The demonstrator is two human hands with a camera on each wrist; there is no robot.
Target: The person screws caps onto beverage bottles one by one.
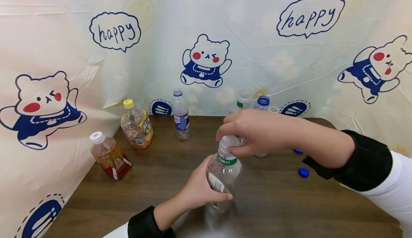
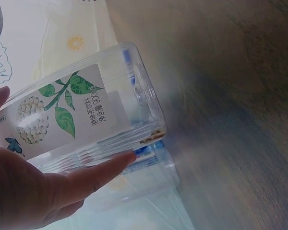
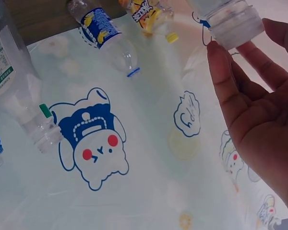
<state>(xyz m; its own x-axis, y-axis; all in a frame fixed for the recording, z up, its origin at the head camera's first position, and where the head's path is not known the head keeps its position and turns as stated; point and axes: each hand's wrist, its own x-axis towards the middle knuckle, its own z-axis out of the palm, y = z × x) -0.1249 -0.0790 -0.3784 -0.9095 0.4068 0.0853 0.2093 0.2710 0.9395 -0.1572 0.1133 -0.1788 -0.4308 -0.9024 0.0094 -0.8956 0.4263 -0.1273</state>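
Observation:
A clear, empty-looking plastic bottle (image 1: 229, 172) with a green neck band stands upright near the table's front. My left hand (image 1: 197, 189) grips its body from the left, thumb across the near side. In the left wrist view, the bottle's label (image 2: 62, 108) shows green leaves and a white flower cluster. Over the bottle's top, my right hand (image 1: 254, 132) holds the white cap (image 1: 229, 142) between thumb and fingers. The right wrist view shows the same cap (image 3: 237, 28) on the mouth, fingertips at its sides.
On the left stand a white-capped bottle (image 1: 111, 155), a yellow-capped bottle (image 1: 137, 129) and an uncapped bottle with a blue label (image 1: 181, 120). Behind my right hand are several open bottles, one with a blue neck (image 1: 263, 101). Blue caps (image 1: 303, 172) lie on the right. A printed cloth (image 1: 251, 52) hangs behind.

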